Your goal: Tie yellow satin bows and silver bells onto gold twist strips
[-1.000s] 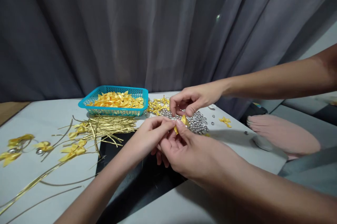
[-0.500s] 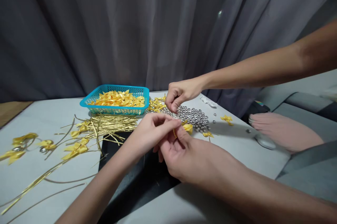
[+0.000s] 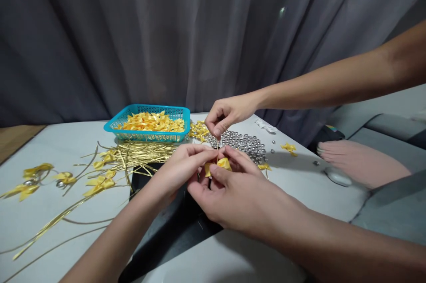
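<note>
My left hand (image 3: pixel 191 161) has its thumb and fingers pinched at a thin gold wire (image 3: pixel 218 144), just above a yellow ribbon flower (image 3: pixel 224 164). Bent fingers of my right hand (image 3: pixel 229 185) grip that flower from below and the right, with part of it hidden in the palm. Above, a co-worker's hand (image 3: pixel 229 114), reaching in from the right, pinches the upper end of the wire. Silver beads (image 3: pixel 248 143) are spread on the table just beyond my hands.
A blue basket (image 3: pixel 115 128) of yellow ribbon pieces stands at the back. Gold wires (image 3: pixel 146 154) lie before it. Finished-looking ribbon flowers (image 3: pixel 100 182) lie on the left of the white table (image 3: pixel 80 136). A dark flat panel (image 3: pixel 173 229) sits under my hands; a computer mouse (image 3: pixel 337 177) is at right.
The co-worker's hand has lifted slightly, and the wire now shows upright between it and the flower. My right fingers have spread around the flower, which is more visible.
</note>
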`<action>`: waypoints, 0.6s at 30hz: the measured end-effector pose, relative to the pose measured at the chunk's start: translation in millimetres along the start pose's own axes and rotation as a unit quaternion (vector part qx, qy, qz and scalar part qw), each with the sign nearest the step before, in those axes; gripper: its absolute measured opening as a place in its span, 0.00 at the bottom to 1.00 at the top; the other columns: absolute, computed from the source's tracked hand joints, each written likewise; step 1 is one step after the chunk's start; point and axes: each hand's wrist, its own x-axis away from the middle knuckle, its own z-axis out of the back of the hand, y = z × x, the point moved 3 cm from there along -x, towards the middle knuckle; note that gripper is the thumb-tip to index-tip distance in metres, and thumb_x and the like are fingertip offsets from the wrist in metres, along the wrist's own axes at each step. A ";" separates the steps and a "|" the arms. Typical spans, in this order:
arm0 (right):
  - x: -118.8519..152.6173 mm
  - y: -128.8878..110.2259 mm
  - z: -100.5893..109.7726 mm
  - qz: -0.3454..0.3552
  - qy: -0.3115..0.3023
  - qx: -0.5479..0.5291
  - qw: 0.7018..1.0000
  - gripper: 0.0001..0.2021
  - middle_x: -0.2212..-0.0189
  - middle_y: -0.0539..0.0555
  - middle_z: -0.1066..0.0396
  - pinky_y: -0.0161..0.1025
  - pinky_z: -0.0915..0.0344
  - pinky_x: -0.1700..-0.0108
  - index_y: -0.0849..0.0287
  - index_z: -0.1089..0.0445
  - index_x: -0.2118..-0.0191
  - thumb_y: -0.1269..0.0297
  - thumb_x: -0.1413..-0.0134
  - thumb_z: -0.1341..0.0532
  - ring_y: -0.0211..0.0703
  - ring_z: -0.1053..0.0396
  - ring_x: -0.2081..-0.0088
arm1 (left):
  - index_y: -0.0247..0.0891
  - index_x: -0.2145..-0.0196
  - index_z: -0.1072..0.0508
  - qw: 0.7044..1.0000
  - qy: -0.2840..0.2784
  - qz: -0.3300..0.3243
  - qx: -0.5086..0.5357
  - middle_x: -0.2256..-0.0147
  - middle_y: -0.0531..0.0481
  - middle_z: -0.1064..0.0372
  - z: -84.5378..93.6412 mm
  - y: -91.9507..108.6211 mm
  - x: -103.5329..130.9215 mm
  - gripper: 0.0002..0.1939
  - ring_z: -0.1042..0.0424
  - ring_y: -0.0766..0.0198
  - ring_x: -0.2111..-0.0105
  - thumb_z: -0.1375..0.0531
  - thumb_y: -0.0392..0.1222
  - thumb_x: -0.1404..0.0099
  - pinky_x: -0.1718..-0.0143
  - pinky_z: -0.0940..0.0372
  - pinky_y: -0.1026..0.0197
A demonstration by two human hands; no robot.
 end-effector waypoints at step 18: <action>-18.4 31.3 -3.3 -0.258 0.113 -0.431 0.857 0.07 0.75 0.46 0.34 0.27 0.42 0.79 0.58 0.34 0.69 0.61 0.50 0.37 0.28 0.41 0.80 | 0.34 0.73 0.26 0.995 -0.036 0.012 -0.094 0.78 0.53 0.32 8.9 -30.9 11.0 0.08 0.38 0.71 0.81 0.38 0.43 0.45 0.78 0.43 0.67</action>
